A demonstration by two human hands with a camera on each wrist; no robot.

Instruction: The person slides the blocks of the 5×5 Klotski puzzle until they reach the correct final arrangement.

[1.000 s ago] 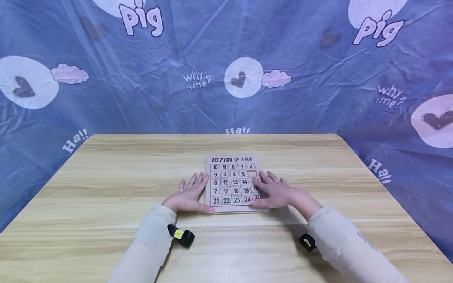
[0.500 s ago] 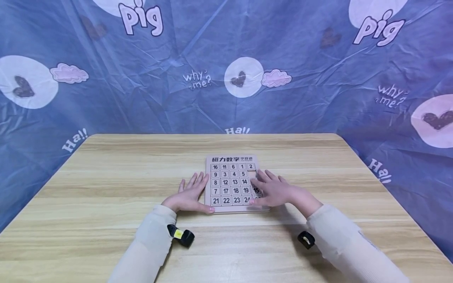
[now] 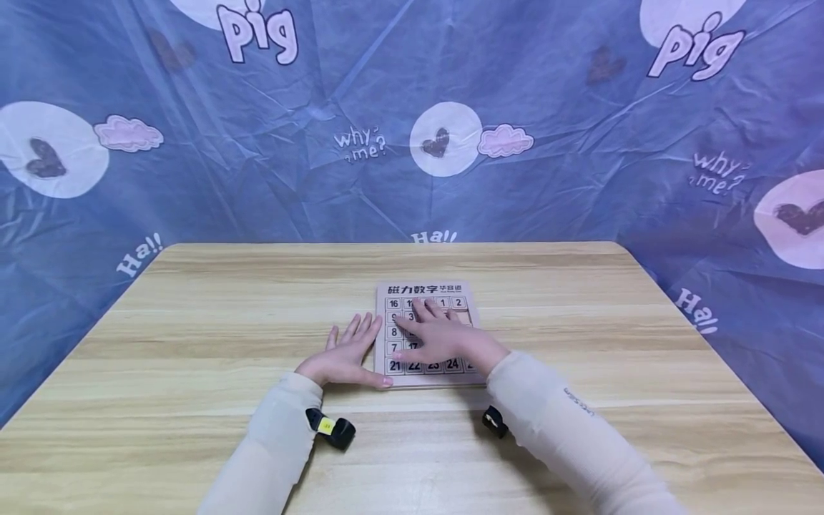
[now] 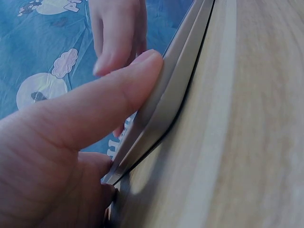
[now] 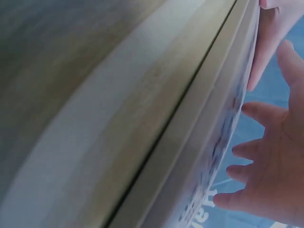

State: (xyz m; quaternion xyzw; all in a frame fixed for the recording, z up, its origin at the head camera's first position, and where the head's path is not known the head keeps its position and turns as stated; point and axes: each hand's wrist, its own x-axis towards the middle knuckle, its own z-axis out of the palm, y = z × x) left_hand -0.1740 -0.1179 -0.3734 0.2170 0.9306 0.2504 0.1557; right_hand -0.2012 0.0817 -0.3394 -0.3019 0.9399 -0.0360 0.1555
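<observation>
A flat number slide puzzle (image 3: pixel 425 381), light-coloured with numbered tiles and Chinese lettering along its top, lies on the table. My left hand (image 3: pixel 344 361) rests at its left side, fingers straight; the thumb lies on the lower left corner, as the left wrist view also shows at the puzzle's edge (image 4: pixel 164 95). Over the middle of the tiles my right hand (image 3: pixel 440 340) is spread, with its index fingertip at the 9 tile (image 3: pixel 393 317). It hides many of the middle tiles. In the right wrist view the fingers (image 5: pixel 247 149) are spread near the puzzle face. A vacant slot shows at the right of the second row.
The wood-grain table (image 3: pixel 225 307) extends around the puzzle. Behind it hangs a blue printed cloth (image 3: pixel 277 179). A small black camera (image 3: pixel 335 430) is strapped at the left wrist and another black device (image 3: pixel 494 422) at the right.
My right hand has moved left from the puzzle's right column to above its middle and left columns. The left hand has stayed in place.
</observation>
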